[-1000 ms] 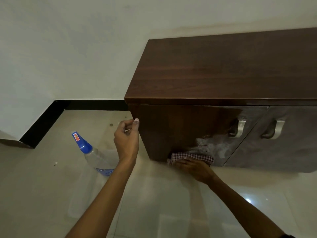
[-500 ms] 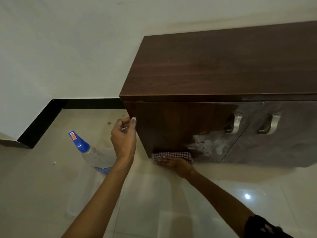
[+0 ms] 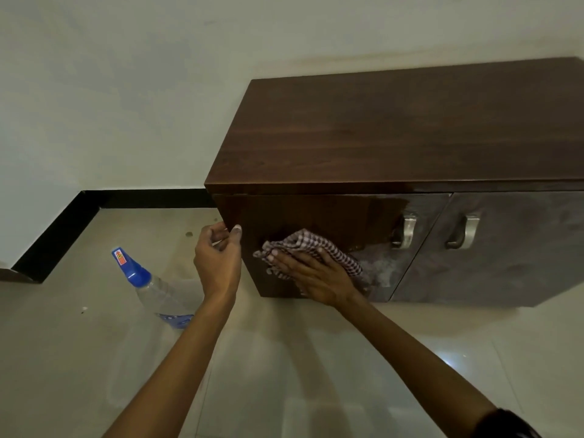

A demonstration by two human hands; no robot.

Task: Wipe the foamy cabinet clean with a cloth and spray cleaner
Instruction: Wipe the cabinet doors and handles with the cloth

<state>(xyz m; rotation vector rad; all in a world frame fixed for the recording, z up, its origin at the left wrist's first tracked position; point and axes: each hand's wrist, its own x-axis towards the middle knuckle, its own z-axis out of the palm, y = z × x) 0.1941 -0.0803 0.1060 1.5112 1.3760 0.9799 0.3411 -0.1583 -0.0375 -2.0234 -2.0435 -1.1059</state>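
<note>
A dark wooden cabinet (image 3: 395, 131) stands against the wall, with two doors and metal handles. My right hand (image 3: 311, 273) presses a checked cloth (image 3: 311, 246) flat against the left door. White foam (image 3: 380, 268) remains on the door just right of the cloth, near the bottom. The right door (image 3: 505, 248) looks dull and filmy. My left hand (image 3: 218, 259) grips the cabinet's left front edge, thumb on the door. A clear spray bottle (image 3: 151, 286) with a blue cap stands on the floor to the left of my left arm.
The floor (image 3: 300, 374) is glossy pale tile with a light glare at the right. A black skirting (image 3: 94, 200) runs along the white wall and turns a corner at the left. Small specks lie on the tiles near the bottle.
My right hand has slid the cloth up from the door's bottom edge to its middle. The left hand has stayed on the cabinet edge.
</note>
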